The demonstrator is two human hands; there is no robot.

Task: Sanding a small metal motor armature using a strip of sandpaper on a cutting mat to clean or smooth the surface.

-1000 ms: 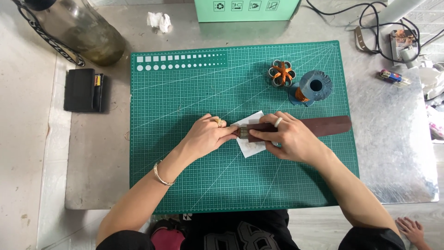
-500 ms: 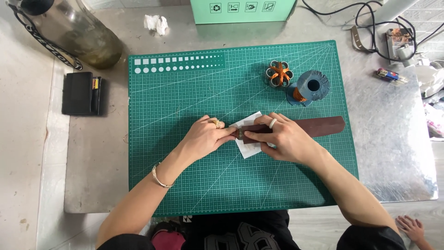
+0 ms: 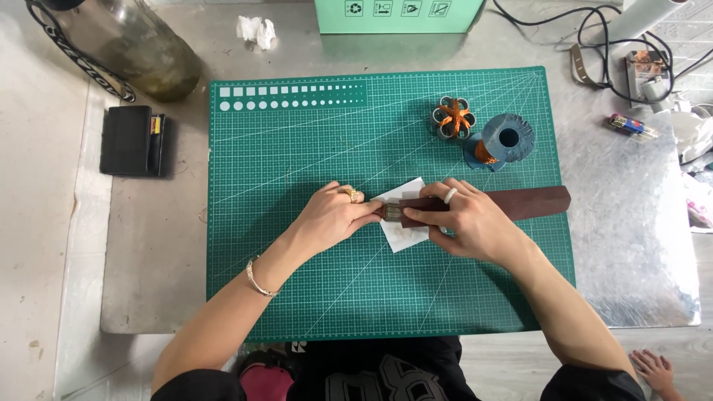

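**Both hands on a brown strip at the middle of the cutting mat**

From my remote seat I saw a grey metal worktop carrying a large green cutting mat that covered most of its middle. Pale floor ran along the left edge.

The right hand lay closed over a long dark brown strip, pressing it flat; the strip ran from the mat's centre out to its right edge. The left hand was narrowed to a pinch at the strip's left end, fingertips touching it. A small white paper lay under that end. I could not tell what the pale detail at the strip's tip was.

Toward the mat's far right corner stood a blue spool with a small orange-and-blue flower-shaped holder just beside it. A black case sat off the mat near the worktop's left edge, a glass jar at the far left corner, a green box at the far edge, and cables at the far right corner. The mat's near half and left half lay open.
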